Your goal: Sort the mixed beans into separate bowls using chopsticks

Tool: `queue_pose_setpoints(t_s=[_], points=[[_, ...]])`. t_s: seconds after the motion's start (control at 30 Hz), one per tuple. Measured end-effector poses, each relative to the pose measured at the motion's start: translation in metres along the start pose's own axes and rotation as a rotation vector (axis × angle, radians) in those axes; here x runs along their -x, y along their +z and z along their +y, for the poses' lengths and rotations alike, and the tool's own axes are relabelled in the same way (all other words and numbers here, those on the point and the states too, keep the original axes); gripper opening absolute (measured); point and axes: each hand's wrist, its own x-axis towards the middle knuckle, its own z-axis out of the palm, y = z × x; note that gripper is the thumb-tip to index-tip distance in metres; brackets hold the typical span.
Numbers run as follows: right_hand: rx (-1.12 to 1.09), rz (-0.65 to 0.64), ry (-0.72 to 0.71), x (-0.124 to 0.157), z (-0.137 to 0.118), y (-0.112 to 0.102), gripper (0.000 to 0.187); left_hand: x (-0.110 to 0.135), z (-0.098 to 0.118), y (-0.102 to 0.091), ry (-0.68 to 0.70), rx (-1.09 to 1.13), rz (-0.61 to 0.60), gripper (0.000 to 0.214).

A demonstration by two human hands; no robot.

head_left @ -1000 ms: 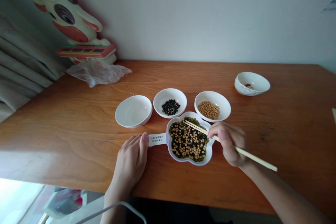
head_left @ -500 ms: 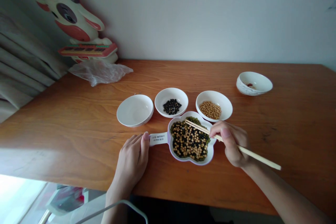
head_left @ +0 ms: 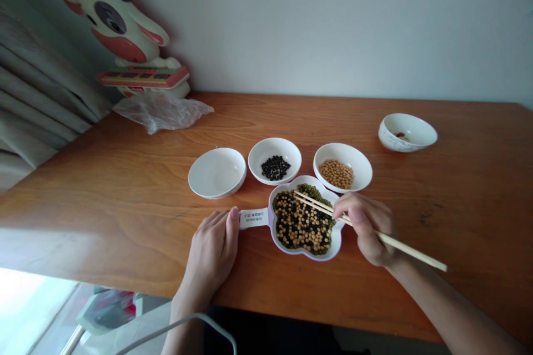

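My right hand (head_left: 368, 227) is curled around the chopsticks (head_left: 416, 255), thumb and forefinger pinched on the shafts and the other fingers folded in under them. The grip sits roughly at mid-length; the butt ends trail out past my wrist toward the table's right edge. The two tips lie almost together, just a sliver apart, over the far part of the flower-shaped dish (head_left: 306, 256), low above the mixed beans (head_left: 302, 224). I cannot tell whether a bean is caught between them. My knuckles are right against the dish's right rim.

My left hand (head_left: 212, 255) lies palm down on the table (head_left: 104, 188) near the front edge, fingers straight and close together, gripping nothing. Its thumb tip touches the end of the dish's white handle tab (head_left: 254, 218), which sticks out to the left.

The dish itself sits near the middle of the front edge, between my two hands, heaped with yellow, black and green beans. Just behind it runs a row of three white bowls: a plain white bowl (head_left: 217, 173) on the left, one (head_left: 258, 158) with a small pile of black beans (head_left: 275, 167) in the middle, one (head_left: 362, 169) with yellow beans (head_left: 337, 173) on the right, almost touching the dish. A patterned bowl (head_left: 416, 130) stands well apart toward the far right. At the far left corner lie a crumpled plastic bag (head_left: 162, 112) and a cow toy (head_left: 125, 33).
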Motion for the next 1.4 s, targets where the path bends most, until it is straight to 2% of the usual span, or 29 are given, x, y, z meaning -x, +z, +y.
queue_pose_setpoints(t_s=[0.43,0.73,0.87,0.97,1.2,1.4], points=[[0.085,0.014,-0.066,-0.001,-0.0008,0.0007,0.029,-0.0003,0.0001,0.0002,0.003,0.007,0.004,0.043],[-0.036,0.058,0.008,0.0005,0.0012,0.0018,0.037,-0.0002,-0.0004,0.0005,0.001,0.007,0.002,0.044],[-0.001,0.085,-0.052,-0.0011,0.0021,0.0009,0.04,-0.0002,0.0005,-0.0004,-0.009,0.013,-0.002,0.044],[0.077,0.074,-0.096,-0.003,0.0016,0.0015,0.041,-0.0005,0.0009,-0.0003,-0.014,0.023,-0.009,0.043],[0.083,0.044,-0.058,-0.0055,-0.0019,0.0054,0.053,-0.0002,0.0004,0.0006,-0.013,0.034,-0.008,0.044],[0.154,-0.025,-0.086,-0.0067,-0.0031,0.0055,0.049,0.0004,0.0003,0.0002,-0.014,0.04,-0.006,0.044]])
